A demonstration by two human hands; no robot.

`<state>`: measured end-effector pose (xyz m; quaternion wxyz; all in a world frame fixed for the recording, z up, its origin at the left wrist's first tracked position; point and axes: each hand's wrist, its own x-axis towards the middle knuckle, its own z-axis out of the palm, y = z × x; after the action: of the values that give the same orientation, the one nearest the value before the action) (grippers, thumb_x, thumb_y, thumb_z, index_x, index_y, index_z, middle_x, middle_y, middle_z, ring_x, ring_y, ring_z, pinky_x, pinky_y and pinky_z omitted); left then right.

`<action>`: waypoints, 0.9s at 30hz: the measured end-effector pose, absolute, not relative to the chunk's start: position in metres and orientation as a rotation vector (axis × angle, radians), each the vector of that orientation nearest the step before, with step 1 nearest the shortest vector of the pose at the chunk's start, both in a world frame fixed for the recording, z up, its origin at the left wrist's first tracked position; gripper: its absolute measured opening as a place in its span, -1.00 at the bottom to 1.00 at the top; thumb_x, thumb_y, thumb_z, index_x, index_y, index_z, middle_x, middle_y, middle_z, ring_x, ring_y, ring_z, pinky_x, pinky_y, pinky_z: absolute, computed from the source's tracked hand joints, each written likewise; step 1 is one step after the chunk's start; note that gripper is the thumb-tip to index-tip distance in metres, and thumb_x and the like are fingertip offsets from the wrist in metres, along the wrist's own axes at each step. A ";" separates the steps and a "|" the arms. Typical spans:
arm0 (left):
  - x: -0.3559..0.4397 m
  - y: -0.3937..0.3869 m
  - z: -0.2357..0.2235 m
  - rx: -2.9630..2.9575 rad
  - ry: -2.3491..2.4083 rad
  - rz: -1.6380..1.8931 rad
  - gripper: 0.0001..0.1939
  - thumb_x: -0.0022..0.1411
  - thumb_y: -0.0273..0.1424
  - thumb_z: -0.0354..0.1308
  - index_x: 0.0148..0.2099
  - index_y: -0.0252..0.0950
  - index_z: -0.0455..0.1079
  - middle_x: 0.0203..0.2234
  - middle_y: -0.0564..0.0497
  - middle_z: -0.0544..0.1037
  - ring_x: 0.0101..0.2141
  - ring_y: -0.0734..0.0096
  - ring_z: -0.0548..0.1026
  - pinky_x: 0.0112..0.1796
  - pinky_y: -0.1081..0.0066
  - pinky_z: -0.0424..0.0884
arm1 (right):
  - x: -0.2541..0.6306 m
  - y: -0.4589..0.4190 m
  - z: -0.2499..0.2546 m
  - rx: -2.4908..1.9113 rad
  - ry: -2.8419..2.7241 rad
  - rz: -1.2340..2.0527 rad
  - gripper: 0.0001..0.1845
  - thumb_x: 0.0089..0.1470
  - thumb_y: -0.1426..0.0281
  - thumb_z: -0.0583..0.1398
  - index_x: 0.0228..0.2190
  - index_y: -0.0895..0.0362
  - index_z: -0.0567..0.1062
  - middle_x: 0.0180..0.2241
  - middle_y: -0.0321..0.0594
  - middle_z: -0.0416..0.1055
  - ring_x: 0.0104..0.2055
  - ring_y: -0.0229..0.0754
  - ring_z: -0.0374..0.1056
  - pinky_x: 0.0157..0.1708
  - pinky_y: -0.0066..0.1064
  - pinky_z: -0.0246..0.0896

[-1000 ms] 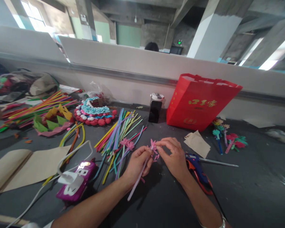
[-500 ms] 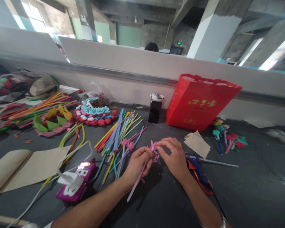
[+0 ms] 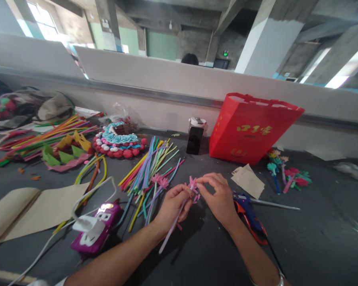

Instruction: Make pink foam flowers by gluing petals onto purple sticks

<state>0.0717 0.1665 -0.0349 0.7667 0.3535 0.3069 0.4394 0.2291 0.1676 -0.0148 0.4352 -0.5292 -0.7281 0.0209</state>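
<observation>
Dark desk [image 3: 316,230] fills most of the lower frame. Biggest thing on it is a red bag [image 3: 250,131], standing upper right of center. Then there's an open notebook [image 3: 56,202] at lower left and a loose bunch of colorful pipe cleaners [image 3: 150,163] just left of center. Both hands are mid-frame: the left hand [image 3: 173,204] has its grip pinching the pale stem of a pink flower [image 3: 192,183], and the right hand [image 3: 220,198] has thumb and index finger pinching petals at its right edge. Purple power strip [image 3: 97,228] sits lower left with a white plug in it, blue glue gun [image 3: 252,214] lies right of the right hand, and a black phone [image 3: 194,140] stands upright above center. The flower itself is tiny, pretty much dead center, held above the desk.
</observation>
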 end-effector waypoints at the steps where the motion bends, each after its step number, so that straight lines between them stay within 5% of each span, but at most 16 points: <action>1: 0.072 0.167 -0.035 0.767 0.662 0.955 -0.79 0.13 -0.25 0.22 -0.36 -0.26 0.30 -0.84 0.25 0.21 -0.85 0.67 -0.03 -0.80 0.62 -0.12 | 0.229 0.168 -0.015 -1.308 -1.807 0.061 -0.93 0.12 0.42 0.23 -0.36 0.03 0.55 -0.33 -0.25 0.49 -0.20 -0.10 0.36 -0.11 -0.20 0.21; 8: 0.072 0.167 -0.033 0.719 0.610 0.953 -0.82 0.19 -0.28 0.14 -0.36 -0.28 0.31 -0.86 0.24 0.20 -0.86 0.67 -0.06 -0.81 0.62 -0.11 | 0.231 0.165 -0.009 -1.271 -1.705 0.119 -0.88 0.15 0.38 0.20 -0.23 0.06 0.50 -0.28 -0.21 0.49 -0.20 -0.12 0.37 -0.14 -0.23 0.27; 27: 0.071 0.167 -0.030 0.693 0.607 0.898 -0.83 0.17 -0.30 0.13 -0.36 -0.30 0.32 -0.86 0.24 0.18 -0.86 0.68 -0.05 -0.80 0.62 -0.12 | 0.230 0.164 -0.007 -1.244 -1.833 0.034 -0.88 0.15 0.42 0.22 -0.28 -0.01 0.57 -0.28 -0.24 0.45 -0.19 -0.11 0.34 -0.12 -0.20 0.24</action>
<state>0.0706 0.1672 -0.0300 0.8003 0.3229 0.2829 0.4185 0.2297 0.1638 -0.0065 0.4466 -0.5022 -0.7404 0.0138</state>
